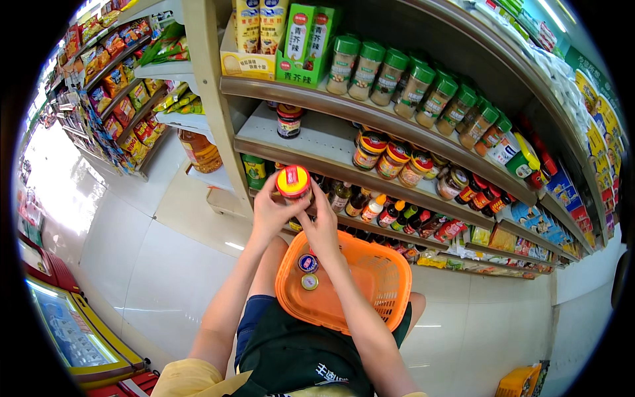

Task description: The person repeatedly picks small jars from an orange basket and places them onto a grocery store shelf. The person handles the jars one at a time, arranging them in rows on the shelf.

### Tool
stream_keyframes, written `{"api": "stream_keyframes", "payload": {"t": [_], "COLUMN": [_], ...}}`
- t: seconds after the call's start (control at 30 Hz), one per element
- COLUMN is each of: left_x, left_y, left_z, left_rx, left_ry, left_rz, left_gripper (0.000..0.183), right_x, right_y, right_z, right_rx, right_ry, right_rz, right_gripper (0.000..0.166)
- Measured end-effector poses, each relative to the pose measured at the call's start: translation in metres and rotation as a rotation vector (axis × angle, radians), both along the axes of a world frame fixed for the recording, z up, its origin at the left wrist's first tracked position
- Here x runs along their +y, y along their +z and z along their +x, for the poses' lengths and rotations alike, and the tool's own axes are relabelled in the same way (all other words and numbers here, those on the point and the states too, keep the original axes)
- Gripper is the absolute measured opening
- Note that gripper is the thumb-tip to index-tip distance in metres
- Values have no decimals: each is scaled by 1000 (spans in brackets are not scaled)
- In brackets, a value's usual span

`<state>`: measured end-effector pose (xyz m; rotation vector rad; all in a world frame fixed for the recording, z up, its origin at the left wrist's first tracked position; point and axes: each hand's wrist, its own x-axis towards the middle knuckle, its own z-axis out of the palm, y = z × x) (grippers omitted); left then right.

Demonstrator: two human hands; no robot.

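Observation:
Both hands hold one jar with a yellow-and-red lid, upright in front of the shelves. My left hand wraps its left side, and my right hand grips it from the right. Most of the jar's body is hidden by my fingers. On my lap rests an orange plastic basket. Inside it lie a jar with a blue lid and one with a pale gold lid; a bit of something red shows beside my right wrist.
Shelving stands close ahead. Green-capped spice bottles fill the upper shelf; red-lidded jars and a dark jar sit below. Sauce bottles stand lower. A shelf upright is at left, a glass-topped freezer behind left.

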<state>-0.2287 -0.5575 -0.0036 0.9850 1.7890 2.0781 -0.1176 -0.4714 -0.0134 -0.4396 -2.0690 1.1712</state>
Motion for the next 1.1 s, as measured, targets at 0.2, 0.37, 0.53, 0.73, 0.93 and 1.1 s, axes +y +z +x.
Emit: {"api": "stream_keyframes", "payload": {"t": [0.2,0.37,0.53,0.73,0.93,1.1], "left_x": [28,51,67,80,88,91], "left_y": [37,36,31,25,25,15], "left_z": [-69,-110,-122,-140,-155,-161], "left_rx": [183,282,255,287,292,334], "left_ry": [140,234,232,237,238,279], "left_rz": [-23,-91,-148,-127,-268,-261], "left_gripper": [63,65,64,61,61,62], "right_x": [26,42,54,63,65,66], "right_y": [16,19,8,9,14,2], "right_z": [-86,-125,-139,-151,-154,-156], "right_rx": [20,-118,-241,-294,-421,-401], "right_ry": [-39,-62,-91,-66,-50,-66], "right_rz": [264,261,273,244,235,318], "right_gripper": [80,86,87,90,88,89]}}
